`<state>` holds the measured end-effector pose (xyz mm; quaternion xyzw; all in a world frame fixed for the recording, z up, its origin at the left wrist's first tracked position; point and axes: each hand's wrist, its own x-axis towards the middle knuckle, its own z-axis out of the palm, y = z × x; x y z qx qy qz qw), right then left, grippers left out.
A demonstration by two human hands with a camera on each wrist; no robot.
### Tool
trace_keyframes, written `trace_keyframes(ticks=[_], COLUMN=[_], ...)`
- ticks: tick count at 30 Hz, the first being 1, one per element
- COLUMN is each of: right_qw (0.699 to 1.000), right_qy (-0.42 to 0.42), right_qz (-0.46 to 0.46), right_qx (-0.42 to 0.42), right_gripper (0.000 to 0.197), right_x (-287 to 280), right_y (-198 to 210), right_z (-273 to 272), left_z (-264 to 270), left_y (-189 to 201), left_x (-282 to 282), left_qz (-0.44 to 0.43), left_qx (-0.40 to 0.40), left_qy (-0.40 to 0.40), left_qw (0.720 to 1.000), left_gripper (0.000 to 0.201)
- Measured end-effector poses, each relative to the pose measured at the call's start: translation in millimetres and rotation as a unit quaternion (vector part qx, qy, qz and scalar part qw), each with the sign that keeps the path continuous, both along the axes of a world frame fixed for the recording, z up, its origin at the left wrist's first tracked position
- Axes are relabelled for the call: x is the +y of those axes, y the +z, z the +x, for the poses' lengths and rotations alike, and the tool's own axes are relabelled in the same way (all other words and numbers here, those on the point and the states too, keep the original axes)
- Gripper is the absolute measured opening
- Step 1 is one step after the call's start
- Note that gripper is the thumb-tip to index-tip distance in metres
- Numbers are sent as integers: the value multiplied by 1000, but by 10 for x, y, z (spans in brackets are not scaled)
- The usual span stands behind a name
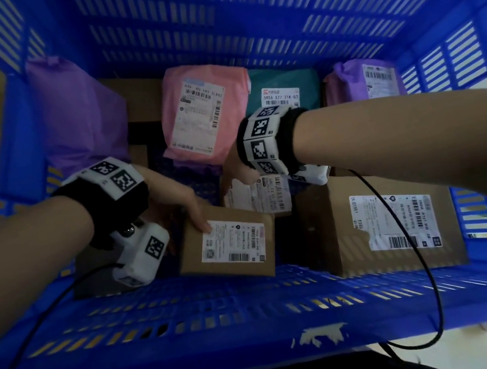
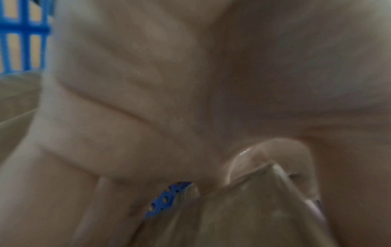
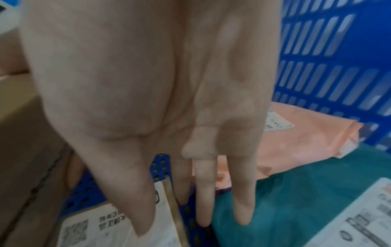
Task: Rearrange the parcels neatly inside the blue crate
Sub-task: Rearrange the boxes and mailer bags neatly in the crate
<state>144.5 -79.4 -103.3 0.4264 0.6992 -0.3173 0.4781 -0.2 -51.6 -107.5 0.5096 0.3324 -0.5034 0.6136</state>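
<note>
Several parcels lie inside the blue crate (image 1: 226, 329). My left hand (image 1: 175, 204) grips a small brown cardboard box (image 1: 232, 246) by its left corner, thumb on the labelled top; the left wrist view shows a fingertip (image 2: 264, 158) on that box's corner (image 2: 243, 217). My right hand (image 1: 239, 172) reaches down in the crate's middle and pinches the edge of a flat labelled cardboard parcel (image 1: 264, 195). In the right wrist view my thumb (image 3: 143, 217) lies on that parcel's label (image 3: 101, 225) and the fingers hang past its edge.
A large brown box (image 1: 393, 222) fills the near right corner. A pink mailer (image 1: 203, 114), a teal mailer (image 1: 284, 83) and a purple mailer (image 1: 359, 78) lie along the far wall. A bigger purple mailer (image 1: 77, 114) leans at the far left.
</note>
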Motion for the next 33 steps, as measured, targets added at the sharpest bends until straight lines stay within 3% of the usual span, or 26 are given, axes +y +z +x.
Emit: trace_keyframes(ticks=[3, 5, 8, 14, 18, 19, 22, 23, 27, 33], right_qw=[999, 999, 999, 998, 998, 996, 984, 981, 979, 987], right_qy=[-35, 27, 31, 66, -43, -84, -173, -187, -203, -151], right_qz=[-9, 2, 23, 6, -29, -17, 27, 28, -3, -42], right_qx=[-23, -27, -24, 0, 24, 32, 38, 36, 18, -27], right_gripper=[55, 54, 50, 67, 68, 67, 64, 64, 67, 81], right_x=[-1, -81, -96, -94, 57, 76, 35, -2, -217, -587], right_y=[-90, -125, -125, -13, 196, 277, 537, 590, 699, 702], right_z=[63, 75, 79, 131, 200, 231, 341, 371, 456, 577], left_z=[-24, -25, -5, 44, 12, 15, 109, 134, 219, 369], left_y=[7, -6, -30, -107, -149, -113, -38, -75, -267, -480], left_x=[15, 31, 44, 83, 192, 174, -8, -84, -344, -557], left_qz=[-10, -20, -14, 32, 76, 67, 23, 24, 26, 41], left_qx=[1, 3, 6, 37, 37, 36, 32, 33, 42, 6], left_qy=[0, -4, -6, -12, -36, -20, -3, -10, -8, 105], left_qw=[1000, 1000, 1000, 999, 996, 997, 999, 999, 999, 994], left_gripper=[71, 79, 75, 72, 84, 81, 41, 36, 42, 44])
